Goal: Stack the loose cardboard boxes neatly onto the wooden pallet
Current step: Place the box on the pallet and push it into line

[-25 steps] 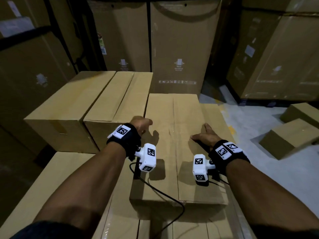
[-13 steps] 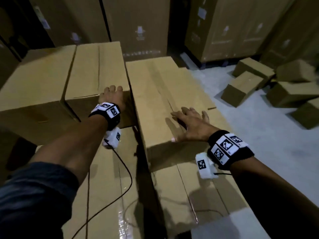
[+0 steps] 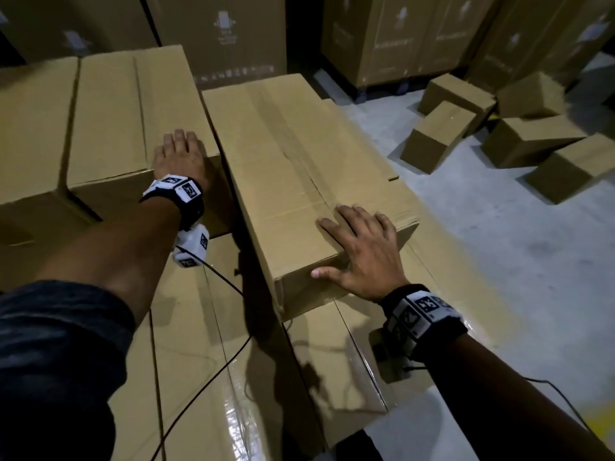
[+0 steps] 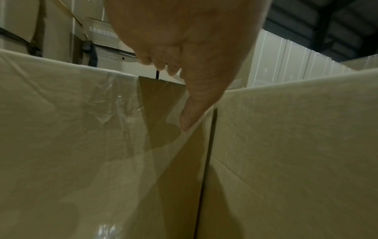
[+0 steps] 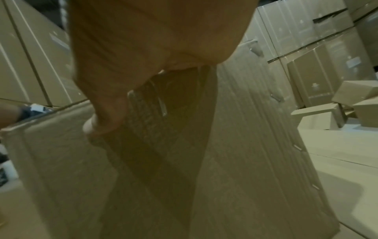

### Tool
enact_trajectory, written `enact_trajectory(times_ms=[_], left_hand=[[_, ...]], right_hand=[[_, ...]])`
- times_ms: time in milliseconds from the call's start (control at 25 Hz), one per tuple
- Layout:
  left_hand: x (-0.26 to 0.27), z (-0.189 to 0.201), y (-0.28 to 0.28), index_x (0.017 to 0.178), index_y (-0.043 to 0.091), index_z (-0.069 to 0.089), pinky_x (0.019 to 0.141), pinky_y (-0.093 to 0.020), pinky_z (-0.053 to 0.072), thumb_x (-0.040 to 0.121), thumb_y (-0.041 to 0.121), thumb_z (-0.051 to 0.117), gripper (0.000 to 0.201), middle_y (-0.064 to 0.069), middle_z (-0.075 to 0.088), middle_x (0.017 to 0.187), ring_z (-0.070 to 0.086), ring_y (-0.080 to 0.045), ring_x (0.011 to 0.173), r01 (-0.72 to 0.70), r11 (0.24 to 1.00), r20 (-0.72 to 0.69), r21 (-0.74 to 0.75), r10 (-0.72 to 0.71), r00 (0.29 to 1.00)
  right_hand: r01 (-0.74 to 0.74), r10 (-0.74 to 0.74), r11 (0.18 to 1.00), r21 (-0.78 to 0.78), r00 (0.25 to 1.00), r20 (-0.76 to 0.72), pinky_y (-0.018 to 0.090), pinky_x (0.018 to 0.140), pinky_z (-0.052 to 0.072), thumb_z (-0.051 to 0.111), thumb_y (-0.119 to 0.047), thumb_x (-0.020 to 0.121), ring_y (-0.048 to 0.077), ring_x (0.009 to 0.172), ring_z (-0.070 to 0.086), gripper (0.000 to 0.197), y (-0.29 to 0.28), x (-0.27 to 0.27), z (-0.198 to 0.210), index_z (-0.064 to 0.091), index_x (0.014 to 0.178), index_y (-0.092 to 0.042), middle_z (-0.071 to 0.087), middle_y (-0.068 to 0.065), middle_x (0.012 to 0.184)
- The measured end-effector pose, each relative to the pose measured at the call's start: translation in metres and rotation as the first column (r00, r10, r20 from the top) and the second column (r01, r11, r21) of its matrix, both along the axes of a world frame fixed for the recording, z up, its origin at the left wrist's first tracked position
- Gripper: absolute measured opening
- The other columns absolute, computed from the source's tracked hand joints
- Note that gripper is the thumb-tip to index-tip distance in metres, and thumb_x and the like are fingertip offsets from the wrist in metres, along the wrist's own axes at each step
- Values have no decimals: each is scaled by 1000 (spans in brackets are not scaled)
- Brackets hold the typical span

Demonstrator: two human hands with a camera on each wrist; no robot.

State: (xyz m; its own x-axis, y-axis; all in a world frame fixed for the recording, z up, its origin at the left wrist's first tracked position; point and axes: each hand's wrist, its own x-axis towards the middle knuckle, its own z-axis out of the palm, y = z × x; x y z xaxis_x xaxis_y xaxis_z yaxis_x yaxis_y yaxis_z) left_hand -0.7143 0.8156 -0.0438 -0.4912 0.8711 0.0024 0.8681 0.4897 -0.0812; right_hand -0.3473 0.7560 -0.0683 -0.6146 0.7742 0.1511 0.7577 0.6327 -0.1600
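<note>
While the long cardboard box (image 3: 299, 168) lies on the lower layer of boxes (image 3: 199, 377), right beside the neighbouring stacked box (image 3: 133, 111), the right hand (image 3: 359, 251) rests flat over its near top edge, fingers (image 3: 336, 224) spread and straight, thumb on the end face. The left hand (image 3: 179, 158) lies palm-down on the near corner of the neighbouring box, fingers straight and close together. A narrow gap shows between the two boxes. Loose cardboard boxes (image 3: 499, 128) sit scattered on the grey floor (image 3: 499, 261) to the right.
</note>
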Motion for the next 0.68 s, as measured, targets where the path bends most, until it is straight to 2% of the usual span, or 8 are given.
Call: enact_trajectory(times_ms=[160, 320, 440, 600, 680], left_hand=[[-8, -6, 10, 157, 4, 3, 122, -47, 10, 95, 26, 60, 87, -16, 2, 165, 4, -35, 152, 12, 1000, 48, 6, -12, 999], [-9, -16, 16, 155, 5, 10, 121, -49, 17, 92, 29, 64, 86, -19, 11, 163, 13, -37, 149, 16, 999, 45, 41, -18, 999], [-7, -18, 16, 155, 10, 11, 120, -49, 18, 90, 26, 66, 87, -19, 14, 162, 17, -38, 147, 26, 999, 34, 43, -28, 999], [-7, -21, 9, 157, 20, 7, 119, -48, 18, 90, 20, 65, 89, -18, 13, 162, 17, -38, 148, 48, 998, 19, 43, -49, 999], [-6, -23, 7, 158, 21, 7, 119, -47, 20, 90, 20, 65, 89, -16, 13, 162, 17, -37, 148, 48, 997, 5, 55, -48, 999]], right_hand=[[-1, 2, 1000, 26, 998, -61, 55, 117, 16, 32, -91, 75, 28, 148, 30, 91, 1, -1, -4, 46, 147, -37, 41, 4, 157], [-6, 9, 999, 32, 996, -94, 56, 116, 18, 31, -90, 77, 30, 146, 33, 90, 2, 0, -8, 47, 147, -36, 42, 6, 156], [-25, 29, 999, 35, 993, -112, 56, 115, 16, 34, -88, 77, 29, 145, 35, 86, 4, -4, -9, 48, 145, -37, 43, 5, 155], [-61, 72, 995, 82, 986, -149, 49, 112, 15, 38, -84, 80, 28, 140, 40, 79, 18, -20, -9, 53, 141, -36, 49, 3, 150], [-73, 88, 993, 92, 982, -165, 52, 111, 19, 40, -83, 80, 27, 139, 42, 77, 29, -28, -9, 55, 140, -36, 51, 3, 149]])
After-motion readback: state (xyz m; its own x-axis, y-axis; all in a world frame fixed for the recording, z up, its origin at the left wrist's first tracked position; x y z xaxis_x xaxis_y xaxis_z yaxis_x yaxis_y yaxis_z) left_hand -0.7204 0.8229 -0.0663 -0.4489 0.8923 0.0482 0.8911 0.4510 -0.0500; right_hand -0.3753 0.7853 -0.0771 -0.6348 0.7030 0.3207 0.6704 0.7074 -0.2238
